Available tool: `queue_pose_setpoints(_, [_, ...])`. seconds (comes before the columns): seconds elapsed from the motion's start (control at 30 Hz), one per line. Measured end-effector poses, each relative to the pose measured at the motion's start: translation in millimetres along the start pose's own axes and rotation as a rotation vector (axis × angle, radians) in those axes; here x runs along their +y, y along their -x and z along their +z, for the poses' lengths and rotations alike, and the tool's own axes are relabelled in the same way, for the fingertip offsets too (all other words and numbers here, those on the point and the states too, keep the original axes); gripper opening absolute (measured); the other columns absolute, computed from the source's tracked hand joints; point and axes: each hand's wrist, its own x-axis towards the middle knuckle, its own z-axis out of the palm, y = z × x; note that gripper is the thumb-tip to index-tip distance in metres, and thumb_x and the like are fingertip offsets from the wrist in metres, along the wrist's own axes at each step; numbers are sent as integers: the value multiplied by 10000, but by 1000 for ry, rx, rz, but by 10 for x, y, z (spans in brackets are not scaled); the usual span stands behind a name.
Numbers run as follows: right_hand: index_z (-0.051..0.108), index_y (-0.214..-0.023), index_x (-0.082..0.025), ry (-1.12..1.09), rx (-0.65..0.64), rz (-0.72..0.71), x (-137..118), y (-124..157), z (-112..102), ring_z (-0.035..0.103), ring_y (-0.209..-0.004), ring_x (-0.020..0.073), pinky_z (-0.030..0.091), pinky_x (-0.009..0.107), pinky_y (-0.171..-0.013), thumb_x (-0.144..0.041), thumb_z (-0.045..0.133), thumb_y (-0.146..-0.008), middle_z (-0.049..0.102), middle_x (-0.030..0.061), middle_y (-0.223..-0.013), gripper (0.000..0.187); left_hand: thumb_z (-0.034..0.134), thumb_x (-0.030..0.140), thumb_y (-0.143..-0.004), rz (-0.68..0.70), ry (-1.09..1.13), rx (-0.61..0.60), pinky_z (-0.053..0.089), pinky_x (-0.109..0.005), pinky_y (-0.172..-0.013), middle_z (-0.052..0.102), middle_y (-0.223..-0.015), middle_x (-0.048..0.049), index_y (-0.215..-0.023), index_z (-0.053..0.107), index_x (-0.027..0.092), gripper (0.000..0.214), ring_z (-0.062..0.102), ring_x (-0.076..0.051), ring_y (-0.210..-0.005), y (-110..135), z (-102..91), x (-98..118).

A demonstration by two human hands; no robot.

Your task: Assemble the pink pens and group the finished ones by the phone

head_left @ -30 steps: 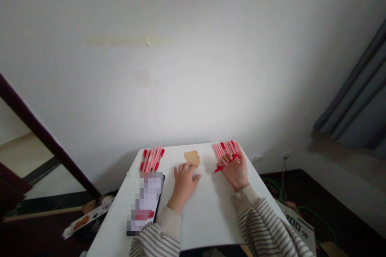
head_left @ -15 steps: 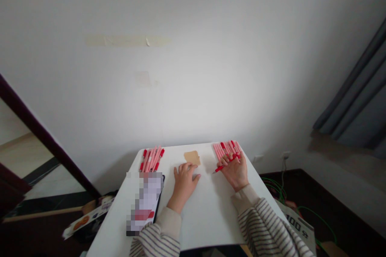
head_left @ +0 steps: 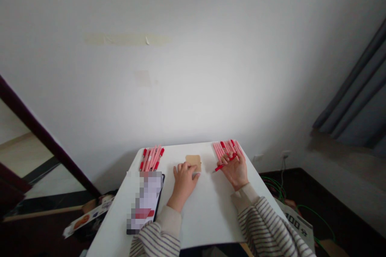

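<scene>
My left hand lies on the white table with its fingers loosely spread, fingertips at the near edge of a small tan paper square. My right hand is palm up beside it, fingers curled round a red pen whose tip points left. Just beyond that hand a pile of pink pens with red caps lies at the table's far right. A second bunch of pink and red pens lies at the far left.
A dark flat object with a blurred patch lies on the table's left side. A white wall rises straight behind the table. A grey curtain hangs at the right; green cables and a printed box lie on the dark floor.
The tan paper square has shifted slightly right, with my left fingertips on its edge. My right hand with the red pen has hardly moved.
</scene>
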Motion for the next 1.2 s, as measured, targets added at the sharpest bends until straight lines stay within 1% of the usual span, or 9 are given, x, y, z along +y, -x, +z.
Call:
queue_pose_setpoints(0.07, [473,-662,-218,10,3,-9,-5,2,8,398,-543,102,432,301,-602,-429,522,-852,429,-47,-638,288,581,373,-823,1,6,3,271,-485,-1050,598,-1127,-49,-1083,672,309,282,459,-245,-1109,1,2,3])
queue_pose_setpoints(0.23, [538,-725,-241,79,30,-71,-4,-20,3,425,-555,114,463,318,-604,-591,514,-844,462,-38,-648,370,576,344,-827,5,30,9,234,-518,-1075,579,-1241,-40,-1075,672,320,266,413,-257,-1204,10,28,4])
queue_pose_setpoints(0.4, [613,-802,-268,235,74,-142,28,-83,-114,519,-625,114,520,364,-753,-408,652,-805,564,-38,-727,145,562,312,-840,10,34,6,239,-512,-1068,610,-1194,-19,-1064,682,361,259,435,-242,-1173,15,18,15])
queue_pose_setpoints(0.57, [663,-920,-272,309,111,-197,69,-111,-169,574,-712,139,549,415,-783,-545,628,-809,610,-16,-756,297,542,309,-852,12,12,6,273,-492,-1033,632,-1125,-28,-1087,683,355,277,456,-240,-1102,6,4,11])
queue_pose_setpoints(0.67, [666,-933,-257,392,142,-228,93,-113,-145,561,-665,134,549,382,-753,-587,633,-788,580,-25,-669,362,562,333,-841,12,8,2,279,-499,-1026,630,-1109,-34,-1085,685,346,274,455,-245,-1089,0,10,6])
queue_pose_setpoints(0.77, [671,-859,-222,595,157,-312,119,-106,-125,556,-681,124,518,295,-708,-554,699,-739,603,-14,-701,353,553,369,-848,20,18,6,271,-509,-1036,629,-1111,-40,-1083,687,328,273,454,-248,-1092,4,14,17])
queue_pose_setpoints(0.93, [636,-788,-214,956,48,-409,160,-62,-121,528,-685,125,449,244,-646,-380,806,-662,613,-18,-744,269,583,416,-825,27,25,6,241,-522,-1068,623,-1101,-41,-1078,683,313,291,452,-249,-1102,18,23,52])
queue_pose_setpoints(1.1, [692,-953,-251,1144,-107,-359,196,-33,-110,595,-879,197,444,386,-888,-423,641,-817,679,27,-854,225,624,395,-794,6,-1,15,240,-532,-1071,601,-1130,-36,-1058,676,324,279,446,-256,-1128,23,33,59])
queue_pose_setpoints(1.2, [730,-905,-287,1264,-152,-414,223,-28,-99,577,-945,219,432,415,-911,-373,678,-781,684,40,-916,160,644,394,-776,-14,-7,17,239,-555,-1067,578,-1195,-36,-1062,665,333,294,430,-265,-1160,29,24,65])
